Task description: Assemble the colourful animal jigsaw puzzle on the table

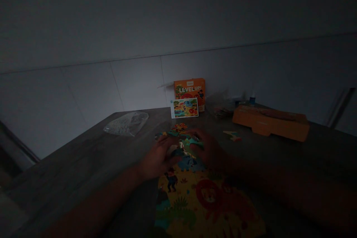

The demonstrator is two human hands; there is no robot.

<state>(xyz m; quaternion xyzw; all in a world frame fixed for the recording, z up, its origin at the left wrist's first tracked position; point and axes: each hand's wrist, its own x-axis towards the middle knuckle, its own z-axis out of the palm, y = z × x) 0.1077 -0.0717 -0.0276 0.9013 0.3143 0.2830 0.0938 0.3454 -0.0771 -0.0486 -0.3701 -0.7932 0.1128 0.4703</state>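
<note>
A partly joined jigsaw puzzle (184, 202) with lions, a crocodile and a figure in blue lies on the dark table in front of me. My left hand (159, 158) rests at the left of its upper part, fingers stretched forward and thumb apart. Opposite it, my right hand (208, 149) curves over the right side, index finger and thumb apart around green puzzle pieces (191, 143). Whether either hand grips a piece is hard to see in the dim light. Beyond the fingers lie orange puzzle pieces (180, 127).
A picture card (184, 108) leans against an orange box (189, 85) near the wall. To the left is a clear plastic bag (126, 123). On the right are a loose piece (232, 135), an orange box part (270, 121), another plastic bag (220, 102) and a small bottle (252, 99).
</note>
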